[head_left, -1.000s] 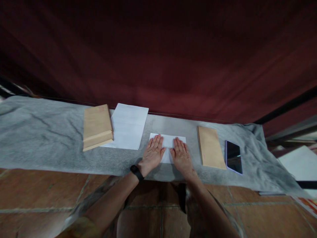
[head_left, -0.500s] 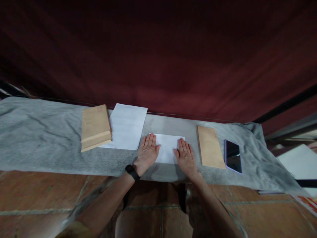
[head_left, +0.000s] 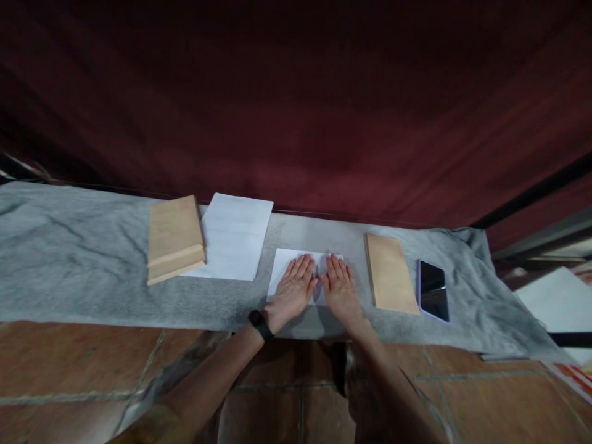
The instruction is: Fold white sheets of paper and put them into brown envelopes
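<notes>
A small white sheet of paper, seemingly folded, lies on the grey cloth before me. My left hand, with a black band on the wrist, rests flat on the paper's middle, fingers stretched out. Close beside it, my right hand lies flat over the paper's right part, fingers also stretched. The thumbs nearly meet, and neither hand grips anything. To the left is a stack of larger white paper, partly covered by a stack of brown envelopes. On the right lies another stack of brown envelopes.
A phone in a purple case lies right of the envelopes. The grey cloth covers a long, narrow surface. Behind it hangs a dark red curtain. Tiled floor shows in front; a white panel-like thing is at far right.
My left hand has slid right across the paper from its left edge to its middle, close to my right hand. My right hand has shifted slightly left. The paper's left part is now uncovered.
</notes>
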The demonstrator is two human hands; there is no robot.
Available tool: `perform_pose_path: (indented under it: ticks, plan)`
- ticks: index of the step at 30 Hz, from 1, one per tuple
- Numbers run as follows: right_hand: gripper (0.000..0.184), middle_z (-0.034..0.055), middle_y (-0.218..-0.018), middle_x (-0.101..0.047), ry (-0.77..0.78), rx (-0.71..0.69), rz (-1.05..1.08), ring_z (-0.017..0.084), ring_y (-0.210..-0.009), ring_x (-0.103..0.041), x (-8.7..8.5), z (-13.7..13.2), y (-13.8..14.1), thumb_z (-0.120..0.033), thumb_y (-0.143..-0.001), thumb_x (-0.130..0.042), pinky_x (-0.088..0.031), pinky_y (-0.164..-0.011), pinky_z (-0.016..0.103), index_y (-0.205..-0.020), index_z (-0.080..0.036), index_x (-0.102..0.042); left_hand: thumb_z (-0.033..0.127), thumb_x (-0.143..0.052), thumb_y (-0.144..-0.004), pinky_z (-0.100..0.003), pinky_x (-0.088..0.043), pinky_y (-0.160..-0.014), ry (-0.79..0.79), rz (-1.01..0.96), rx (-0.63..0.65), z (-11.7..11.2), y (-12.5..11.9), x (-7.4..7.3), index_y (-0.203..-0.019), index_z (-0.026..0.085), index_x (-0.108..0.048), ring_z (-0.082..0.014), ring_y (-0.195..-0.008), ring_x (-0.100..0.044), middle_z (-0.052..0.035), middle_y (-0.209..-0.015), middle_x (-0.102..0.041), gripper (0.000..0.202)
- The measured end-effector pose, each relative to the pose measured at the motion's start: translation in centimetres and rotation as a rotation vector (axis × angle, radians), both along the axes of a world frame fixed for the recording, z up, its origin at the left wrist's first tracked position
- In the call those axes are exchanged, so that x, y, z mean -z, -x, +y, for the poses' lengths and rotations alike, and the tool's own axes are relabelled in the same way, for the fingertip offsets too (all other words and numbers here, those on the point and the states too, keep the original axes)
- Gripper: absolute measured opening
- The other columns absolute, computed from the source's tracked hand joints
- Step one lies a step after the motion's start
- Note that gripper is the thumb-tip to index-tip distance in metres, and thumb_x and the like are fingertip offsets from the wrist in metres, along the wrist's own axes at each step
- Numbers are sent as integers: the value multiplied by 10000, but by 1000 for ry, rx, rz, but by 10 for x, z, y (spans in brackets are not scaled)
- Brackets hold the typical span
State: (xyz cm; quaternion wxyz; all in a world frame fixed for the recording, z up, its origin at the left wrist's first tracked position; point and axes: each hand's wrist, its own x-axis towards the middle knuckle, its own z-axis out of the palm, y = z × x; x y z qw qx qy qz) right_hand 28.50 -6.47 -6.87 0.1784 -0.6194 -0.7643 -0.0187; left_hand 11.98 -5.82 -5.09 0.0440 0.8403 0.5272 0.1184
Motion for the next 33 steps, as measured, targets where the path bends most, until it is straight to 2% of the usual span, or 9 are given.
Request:
perform_pose_path:
  ticks: [4,11,24,33]
  plan:
    - [545,112,-1598,-379,96,-60,21,238,-1496,-317,-6,3,14,-351,-1072,-219,-225,-1234,446,-1518,-104,-412,243,-251,-1029,-445,-234,-1247,-21,-2,15,2,-6,4,-1496,36,-402,-244,-1509,-283,-157,-1592,-378,533]
    - [534,105,-1602,-368,168,-41,19,243,-1503,-298,-7,8,25,-346,-1074,-210,-201,-1235,479,-1534,-145,-390,216,-285,-1008,-454,-215,-1247,-54,32,23,10,0,8,-1504,50,-397,-239,-1518,-260,-154,-1604,-356,535]
    - [510,99,-1614,-343,129,-39,-73,269,-1499,-300,-8,9,30,-306,-1071,-243,-198,-1221,505,-1534,-156,-395,207,-287,-1003,-467,-206,-1248,-71,67,7,8,-1,7,-1489,37,-414,-259,-1501,-300,-162,-1589,-381,531]
    - [512,115,-1612,-344,97,-57,-113,271,-1501,-295,-6,7,27,-297,-1069,-244,-202,-1219,512,-1542,-149,-375,224,-301,-1005,-472,-200,-1251,-47,47,11,7,0,8,-1501,45,-399,-256,-1512,-275,-162,-1601,-356,537]
